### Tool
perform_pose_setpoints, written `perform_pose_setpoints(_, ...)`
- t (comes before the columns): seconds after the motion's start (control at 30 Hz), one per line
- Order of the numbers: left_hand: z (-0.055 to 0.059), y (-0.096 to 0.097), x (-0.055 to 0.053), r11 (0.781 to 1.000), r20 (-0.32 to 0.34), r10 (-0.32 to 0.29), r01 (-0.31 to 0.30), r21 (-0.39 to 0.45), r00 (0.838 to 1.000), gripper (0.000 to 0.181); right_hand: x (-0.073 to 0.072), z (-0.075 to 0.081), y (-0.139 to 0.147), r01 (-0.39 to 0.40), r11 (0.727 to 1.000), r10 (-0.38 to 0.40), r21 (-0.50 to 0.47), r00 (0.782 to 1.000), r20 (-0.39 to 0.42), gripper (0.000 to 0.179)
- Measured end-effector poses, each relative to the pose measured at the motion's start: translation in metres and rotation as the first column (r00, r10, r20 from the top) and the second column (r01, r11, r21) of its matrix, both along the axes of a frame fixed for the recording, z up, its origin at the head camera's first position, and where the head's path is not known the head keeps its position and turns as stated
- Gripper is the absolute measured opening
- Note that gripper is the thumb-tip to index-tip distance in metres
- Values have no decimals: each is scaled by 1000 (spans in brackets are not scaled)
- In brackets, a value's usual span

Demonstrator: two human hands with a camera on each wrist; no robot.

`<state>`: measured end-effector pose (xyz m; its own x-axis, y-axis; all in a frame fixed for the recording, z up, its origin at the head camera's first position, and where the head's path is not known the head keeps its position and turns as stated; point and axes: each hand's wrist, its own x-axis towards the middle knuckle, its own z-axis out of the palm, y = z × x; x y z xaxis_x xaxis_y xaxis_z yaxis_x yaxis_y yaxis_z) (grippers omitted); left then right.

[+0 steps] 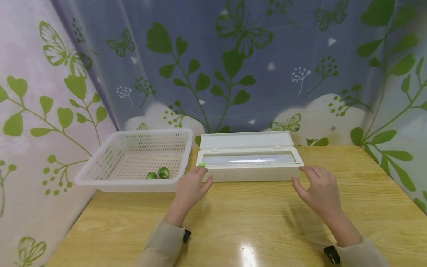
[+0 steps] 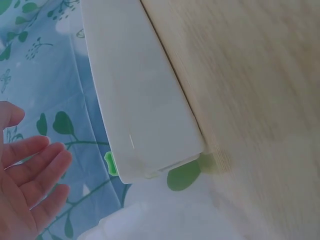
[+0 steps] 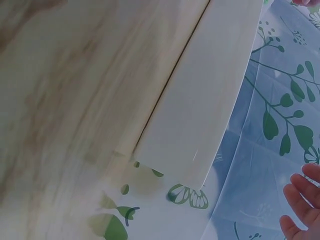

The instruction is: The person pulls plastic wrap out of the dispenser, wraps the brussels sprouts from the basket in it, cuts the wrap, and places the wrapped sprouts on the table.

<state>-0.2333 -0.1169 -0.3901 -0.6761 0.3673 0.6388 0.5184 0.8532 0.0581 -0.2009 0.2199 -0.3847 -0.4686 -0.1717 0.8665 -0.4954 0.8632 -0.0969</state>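
Observation:
A white cling film dispenser box (image 1: 253, 175) stands on the wooden table with its lid (image 1: 247, 140) tipped back. Inside lies a roll of clear film (image 1: 248, 159), and a small green cutter slider (image 1: 201, 164) sits at the left end of the front edge. My left hand (image 1: 191, 187) is at the front left corner, fingers loosely bent and holding nothing. At the opposite corner is my right hand (image 1: 321, 191), its fingertips close to the box end and thumb apart. Both wrist views show relaxed, spread fingers (image 2: 40, 172) beside the box.
Left of the box stands a white perforated plastic basket (image 1: 126, 183) with two Brussels sprouts (image 1: 163, 172) inside. The wooden table (image 1: 247, 218) extends in front, and a blue curtain (image 1: 200, 74) with leaves and butterflies hangs right behind.

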Motion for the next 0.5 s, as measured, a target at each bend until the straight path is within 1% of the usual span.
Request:
perform_pose_setpoints(0.1,3,4,-5,1000,-6,-1,1,4,1000,23,-4,0,1,-19,1000,19,-3,1000,3,52)
perform_pose_setpoints(0.23,6,9,-11,1000,13,6,-6,2,1000,25,-11,0,3,-50,999,50,9,999,17,50)
perform_pose_setpoints(0.3,8,11,-14,1000,30,3,-3,-3,1000,26,-16,-1,5,-67,997,67,22,997,29,47)
perform_pose_setpoints(0.4,9,13,-18,1000,62,4,-2,-25,998,28,-22,-1,7,-93,994,90,56,995,50,38)
perform_pose_setpoints(0.5,10,16,-21,1000,118,-18,21,-20,993,30,-30,-2,11,-126,987,120,101,990,69,30)
